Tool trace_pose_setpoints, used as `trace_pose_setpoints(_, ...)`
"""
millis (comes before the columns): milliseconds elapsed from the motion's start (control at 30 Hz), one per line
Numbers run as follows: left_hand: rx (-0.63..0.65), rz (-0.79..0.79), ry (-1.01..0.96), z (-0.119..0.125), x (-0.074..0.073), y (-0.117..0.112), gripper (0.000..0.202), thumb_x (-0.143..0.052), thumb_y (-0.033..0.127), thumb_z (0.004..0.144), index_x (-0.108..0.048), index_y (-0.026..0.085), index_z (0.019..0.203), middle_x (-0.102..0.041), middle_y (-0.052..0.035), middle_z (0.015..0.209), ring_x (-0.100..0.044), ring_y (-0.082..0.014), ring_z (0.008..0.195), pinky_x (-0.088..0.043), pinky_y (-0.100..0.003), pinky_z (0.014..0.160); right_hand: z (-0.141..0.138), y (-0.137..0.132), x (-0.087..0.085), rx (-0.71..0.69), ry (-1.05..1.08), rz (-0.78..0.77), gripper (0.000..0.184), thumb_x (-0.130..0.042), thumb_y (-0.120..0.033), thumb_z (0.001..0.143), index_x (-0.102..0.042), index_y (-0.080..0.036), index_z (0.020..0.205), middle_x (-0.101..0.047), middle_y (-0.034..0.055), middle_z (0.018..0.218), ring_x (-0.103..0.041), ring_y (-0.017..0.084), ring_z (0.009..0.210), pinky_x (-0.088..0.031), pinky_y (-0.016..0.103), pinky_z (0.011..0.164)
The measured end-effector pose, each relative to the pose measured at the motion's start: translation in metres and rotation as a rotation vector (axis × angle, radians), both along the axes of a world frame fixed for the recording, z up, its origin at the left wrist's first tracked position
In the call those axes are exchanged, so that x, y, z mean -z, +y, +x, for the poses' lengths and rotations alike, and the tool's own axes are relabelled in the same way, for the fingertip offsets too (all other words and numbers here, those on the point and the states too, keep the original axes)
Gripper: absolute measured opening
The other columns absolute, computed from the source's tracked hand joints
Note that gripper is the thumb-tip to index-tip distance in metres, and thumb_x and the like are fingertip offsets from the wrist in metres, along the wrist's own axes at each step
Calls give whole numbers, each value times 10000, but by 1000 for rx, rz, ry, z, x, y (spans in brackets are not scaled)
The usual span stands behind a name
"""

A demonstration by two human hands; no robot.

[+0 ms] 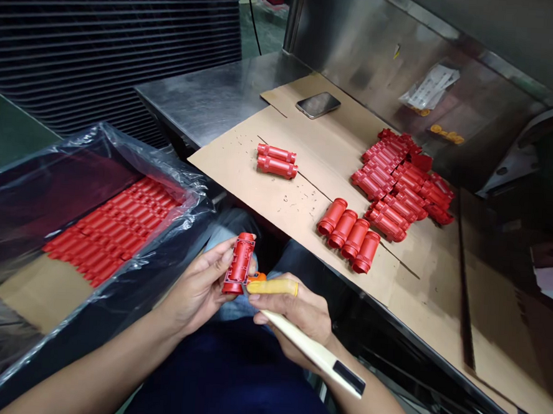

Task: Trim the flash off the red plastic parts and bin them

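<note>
A red plastic housing (pixel 240 261), open side facing up with a detailed inner surface, is gripped in my left hand (pixel 201 287). My right hand (pixel 293 308) is closed round a flat cream-handled knife (pixel 314 350) with a black end, its blade too small to make out against the housing's lower right edge. A yellow finger cot (pixel 274 286) covers the right index finger. Between the fingers and the housing shows a small orange piece (pixel 256 277); I cannot tell what it belongs to.
Cardboard (pixel 242 161) covers the metal table (pixel 203 93). On it lie two red housings (pixel 277 160), a row of several (pixel 348 235), a heap (pixel 404 183), shavings and a phone (pixel 318 104). At left, a plastic-lined box (pixel 100 137) holds stacked red housings (pixel 116 228).
</note>
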State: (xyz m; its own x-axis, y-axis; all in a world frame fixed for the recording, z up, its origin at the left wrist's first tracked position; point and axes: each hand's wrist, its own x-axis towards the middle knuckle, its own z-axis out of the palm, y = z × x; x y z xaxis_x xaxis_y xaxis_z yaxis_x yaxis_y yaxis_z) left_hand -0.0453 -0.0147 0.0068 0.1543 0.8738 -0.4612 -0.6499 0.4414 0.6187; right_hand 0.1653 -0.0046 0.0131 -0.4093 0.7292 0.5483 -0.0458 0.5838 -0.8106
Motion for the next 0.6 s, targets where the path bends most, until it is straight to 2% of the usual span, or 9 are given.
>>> trace_pose_setpoints(167, -19, -16, 25, 0, -2, 0, 599, -872, 382, 937, -656, 147, 1444, -750, -94, 923, -627, -130, 643, -452, -170, 479, 2, 2, 1, 14, -38, -11, 226, -751, -191, 1040, -777, -220, 1263, -831, 73, 1090, -775, 222, 909, -678, 352, 803)
trace_pose_setpoints(333, 5, -46, 4, 0, 1, 1, 495, -885, 374, 925, -727, 141, 1332, -758, -100, 918, -601, -111, 607, -409, -152, 442, 8, 11, -1, -73, -179, 89, 147, -653, -199, 1096, -741, -187, 1213, -805, 80, 1041, -753, 218, 974, -677, 360, 871)
trace_pose_setpoints(467, 53, -79, -12, 1, 5, 3, 385, -889, 359, 921, -764, 124, 1200, -745, -91, 874, -582, -92, 585, -380, -127, 423, 10, 17, -12, -112, -421, 209, 154, -592, -163, 1120, -742, -147, 1147, -776, 107, 1061, -738, 207, 939, -676, 321, 810)
trace_pose_setpoints(533, 55, -97, -8, 2, 7, 4, 368, -896, 362, 914, -767, 122, 1162, -743, -89, 871, -592, -93, 588, -377, -127, 420, 8, 15, -19, -93, -454, 270, 158, -586, -150, 1115, -741, -124, 1136, -776, 125, 1064, -738, 215, 919, -677, 328, 779)
trace_pose_setpoints(600, 42, -93, 5, 3, 7, 5, 378, -896, 370, 913, -762, 126, 1168, -752, -96, 888, -603, -98, 593, -375, -132, 422, 6, 11, -27, -165, -383, 217, 157, -581, -177, 1129, -728, -136, 1166, -792, 122, 1111, -765, 203, 966, -686, 310, 810)
